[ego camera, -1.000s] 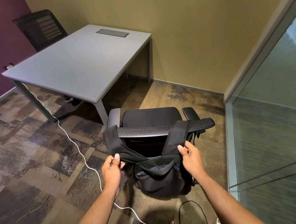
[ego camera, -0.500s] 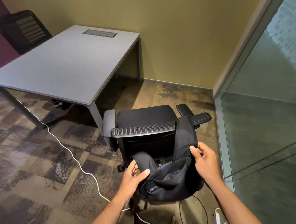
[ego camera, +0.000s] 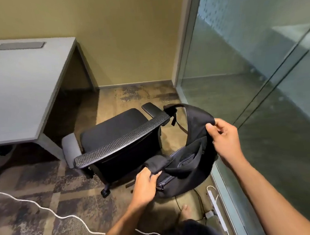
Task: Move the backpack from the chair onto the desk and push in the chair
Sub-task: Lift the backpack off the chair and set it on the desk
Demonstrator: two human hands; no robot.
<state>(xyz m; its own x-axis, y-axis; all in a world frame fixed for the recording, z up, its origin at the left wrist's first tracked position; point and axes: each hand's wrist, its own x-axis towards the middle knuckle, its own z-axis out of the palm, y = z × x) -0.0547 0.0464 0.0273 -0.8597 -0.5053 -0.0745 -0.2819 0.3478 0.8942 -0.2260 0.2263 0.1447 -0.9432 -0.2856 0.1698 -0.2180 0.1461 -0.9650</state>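
Observation:
A black backpack [ego camera: 187, 172] hangs in the air behind and to the right of a black office chair [ego camera: 115, 134], clear of the chair's mesh backrest. My left hand [ego camera: 146, 186] grips one folded shoulder strap near the bag's top zip. My right hand [ego camera: 223, 140] pinches the other strap, which loops upward to the chair's right armrest. The chair's seat is bare and faces the grey desk [ego camera: 20, 86] at the left, standing pulled out from it.
A glass partition [ego camera: 258, 91] runs close along the right. A white cable [ego camera: 47, 209] snakes across the carpet at the left, and a white power strip [ego camera: 216, 203] with dark cords lies by the glass. My bare feet show at the bottom.
Both straps have come off the chair's backrest and the backpack has swung right, away from the chair. My right hand has risen with its strap. The view has turned right.

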